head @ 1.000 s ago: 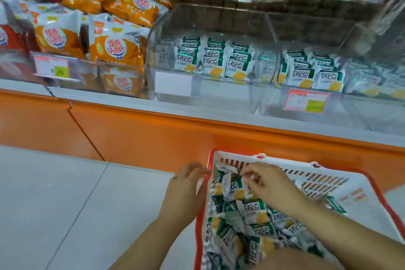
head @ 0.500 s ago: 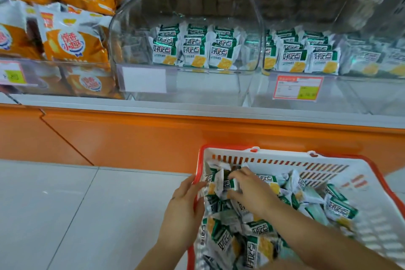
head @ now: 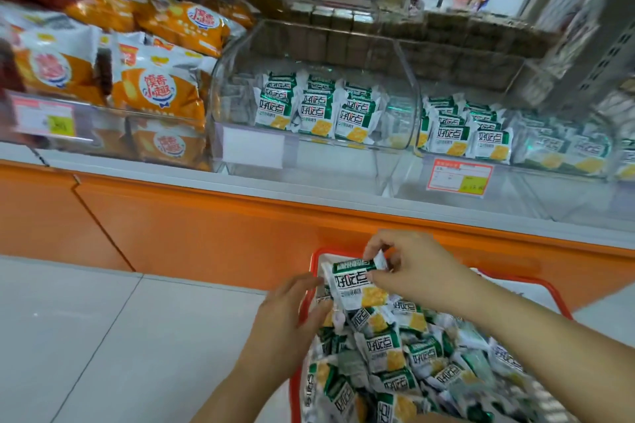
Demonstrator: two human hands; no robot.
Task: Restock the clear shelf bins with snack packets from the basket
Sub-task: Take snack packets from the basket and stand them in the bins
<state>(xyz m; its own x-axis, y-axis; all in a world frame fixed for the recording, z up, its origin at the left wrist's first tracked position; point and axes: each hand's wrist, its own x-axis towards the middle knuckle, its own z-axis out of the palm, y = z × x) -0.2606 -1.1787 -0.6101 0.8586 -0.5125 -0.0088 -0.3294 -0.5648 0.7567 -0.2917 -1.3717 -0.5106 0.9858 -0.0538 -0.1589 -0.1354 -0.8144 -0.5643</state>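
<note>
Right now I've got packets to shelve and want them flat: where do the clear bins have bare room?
The middle bin has a bare floor strip between its front wall and the green packet rows, plus headroom above them. The right bin has a similar strip behind its price label. The orange-bag bin and the basket are crowded.

Big orange-and-white snack bags (head: 158, 96) are heaped at the left of the shelf, a pink-and-yellow price tag (head: 458, 178) and a blank white label (head: 253, 149) hang along its front, brown blocks (head: 343, 41) line the back, and below it an orange base panel (head: 206, 233) meets grey floor tiles (head: 86, 336).
</note>
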